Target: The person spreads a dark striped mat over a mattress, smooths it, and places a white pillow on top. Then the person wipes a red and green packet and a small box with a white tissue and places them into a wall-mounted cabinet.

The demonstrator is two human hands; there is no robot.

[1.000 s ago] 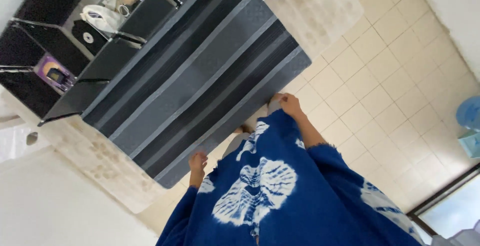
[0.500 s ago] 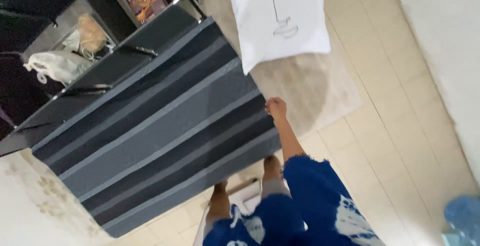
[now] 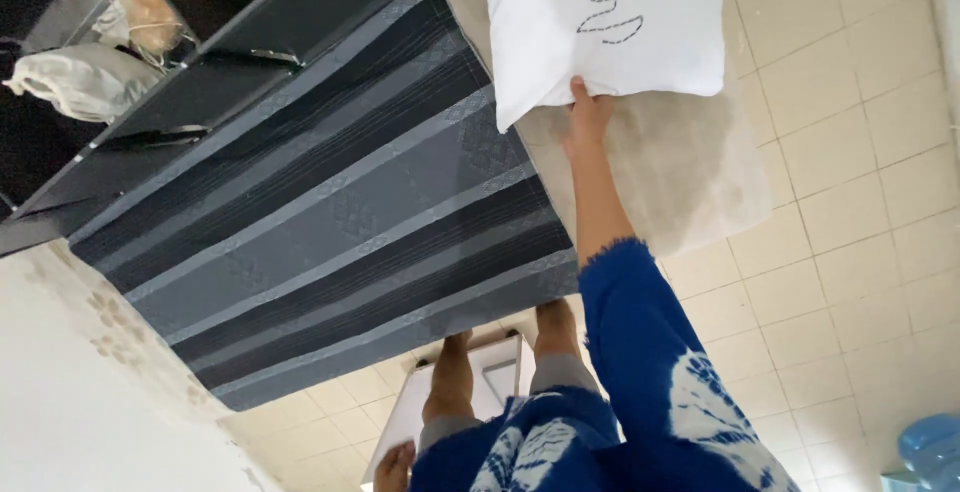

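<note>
My right hand (image 3: 588, 117) reaches forward and grips the lower edge of a white pillow (image 3: 610, 22) with a thin black line drawing on it. The pillow lies on a beige rug (image 3: 700, 172). To the left of my arm, a grey and black striped mat (image 3: 330, 192) is spread flat on the floor. My left hand (image 3: 395, 467) hangs low at the bottom edge, beside my blue tie-dye garment (image 3: 650, 382); nothing shows in it and its fingers are partly cut off.
A black shelf unit (image 3: 200, 42) with a white bag (image 3: 80, 82) stands along the mat's far left side. My feet rest by a white flat object (image 3: 495, 377) on the tiled floor (image 3: 840, 252). A blue water bottle (image 3: 930, 447) sits at the bottom right.
My right hand let go of the striped mat's corner, moved forward and took hold of the pillow's edge. My left hand dropped from the mat to my side. The mat now lies flat.
</note>
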